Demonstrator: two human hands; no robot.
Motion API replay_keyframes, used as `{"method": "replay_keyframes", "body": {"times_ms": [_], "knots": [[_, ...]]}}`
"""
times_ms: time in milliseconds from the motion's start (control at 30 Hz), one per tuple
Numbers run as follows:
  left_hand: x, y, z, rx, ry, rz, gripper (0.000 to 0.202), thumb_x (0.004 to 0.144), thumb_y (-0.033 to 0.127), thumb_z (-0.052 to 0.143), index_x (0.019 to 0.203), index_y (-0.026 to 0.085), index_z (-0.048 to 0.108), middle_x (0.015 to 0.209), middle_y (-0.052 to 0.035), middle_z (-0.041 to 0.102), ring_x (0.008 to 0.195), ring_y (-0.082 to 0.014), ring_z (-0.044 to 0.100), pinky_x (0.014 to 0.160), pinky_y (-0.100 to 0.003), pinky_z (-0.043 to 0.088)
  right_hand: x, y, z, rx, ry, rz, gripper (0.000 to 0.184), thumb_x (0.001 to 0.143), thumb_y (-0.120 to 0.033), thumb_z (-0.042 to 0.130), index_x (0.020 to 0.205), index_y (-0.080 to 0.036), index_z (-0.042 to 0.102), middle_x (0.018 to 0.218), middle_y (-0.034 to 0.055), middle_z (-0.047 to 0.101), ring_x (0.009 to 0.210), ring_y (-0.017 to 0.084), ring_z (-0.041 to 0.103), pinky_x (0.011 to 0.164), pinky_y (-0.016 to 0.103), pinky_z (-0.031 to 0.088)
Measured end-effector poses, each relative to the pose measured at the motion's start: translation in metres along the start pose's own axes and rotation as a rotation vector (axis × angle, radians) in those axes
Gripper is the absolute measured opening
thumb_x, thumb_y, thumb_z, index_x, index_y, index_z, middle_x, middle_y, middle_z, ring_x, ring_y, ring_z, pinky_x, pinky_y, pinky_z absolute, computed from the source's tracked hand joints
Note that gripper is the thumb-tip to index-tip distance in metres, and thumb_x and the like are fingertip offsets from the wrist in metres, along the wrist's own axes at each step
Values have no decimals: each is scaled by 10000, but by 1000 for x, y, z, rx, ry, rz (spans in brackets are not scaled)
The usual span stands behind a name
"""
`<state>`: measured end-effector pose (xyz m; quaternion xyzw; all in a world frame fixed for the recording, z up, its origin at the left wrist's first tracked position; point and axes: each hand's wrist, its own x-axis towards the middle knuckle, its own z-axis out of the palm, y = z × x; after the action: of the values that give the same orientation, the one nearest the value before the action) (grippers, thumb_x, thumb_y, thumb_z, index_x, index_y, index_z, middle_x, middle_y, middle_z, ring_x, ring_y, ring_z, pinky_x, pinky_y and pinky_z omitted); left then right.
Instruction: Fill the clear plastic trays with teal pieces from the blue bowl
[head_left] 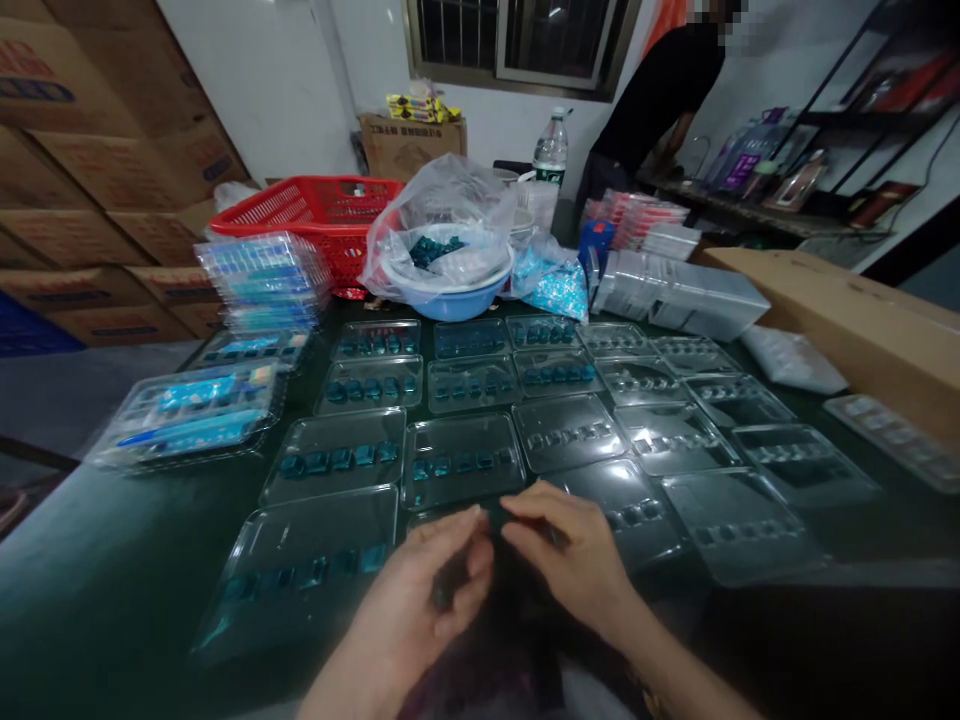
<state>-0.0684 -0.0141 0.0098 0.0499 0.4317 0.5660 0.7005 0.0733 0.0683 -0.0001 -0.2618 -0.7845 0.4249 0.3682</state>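
My left hand is curled over the near edge of the table, its palm turned inward. Whatever its bent fingers may hold is hidden. Facing it, my right hand has thumb and forefinger a little apart, with nothing visible between them. Beneath both hands lies a clear plastic tray, mostly covered by them. Just beyond, a clear tray has teal square pieces in its row of small wells. To the left, another tray also carries teal pieces. A clear tray farther right has bare wells.
A blue basin with a plastic bag of teal pieces stands at the back, beside a red basket. Stacked packs rise at left. A cardboard box borders the right. A person in black bends over a far counter.
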Motion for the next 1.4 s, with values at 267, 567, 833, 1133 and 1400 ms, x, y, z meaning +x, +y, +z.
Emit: {"method": "replay_keyframes", "body": {"times_ms": [267, 567, 833, 1133, 1400], "knots": [[-10, 31, -16, -114, 126, 245, 232, 731, 178, 540, 926, 85, 623, 894, -90, 547, 719, -153, 532, 663, -267, 464, 51, 44, -20, -535, -147, -99, 216, 784, -140, 515, 981, -181, 592, 849, 30, 548, 779, 137, 515, 676, 258, 409], [-9, 35, -24, -146, 206, 277, 220, 705, 137, 556, 888, 48, 640, 882, -121, 561, 767, -209, 544, 667, -307, 477, 66, 50, -14, -691, -334, -141, 176, 800, -207, 519, 957, -171, 591, 861, 41, 532, 815, 152, 493, 675, 251, 391], [-7, 37, -29, -172, 224, 293, 207, 709, 142, 559, 864, 43, 653, 891, -122, 572, 787, -220, 554, 665, -298, 478, 72, 41, -8, -761, -434, -186, 139, 797, -145, 502, 681, -150, 578, 772, 40, 498, 747, 144, 452, 647, 252, 360], [-10, 32, -29, -157, 177, 330, 170, 705, 172, 572, 825, 92, 662, 860, -95, 595, 801, -208, 569, 666, -295, 476, 68, 49, -6, -773, -362, -208, 144, 783, -119, 506, 912, -146, 563, 850, 66, 514, 828, 181, 439, 706, 292, 351], [-1, 2, -20, 252, 106, 291, 223, 691, 223, 603, 887, 118, 618, 839, -94, 614, 519, -78, 491, 347, -165, 296, 75, 62, -8, -733, -318, -216, 93, 726, -151, 596, 817, -169, 583, 802, 38, 553, 790, 172, 471, 703, 292, 350]]}}
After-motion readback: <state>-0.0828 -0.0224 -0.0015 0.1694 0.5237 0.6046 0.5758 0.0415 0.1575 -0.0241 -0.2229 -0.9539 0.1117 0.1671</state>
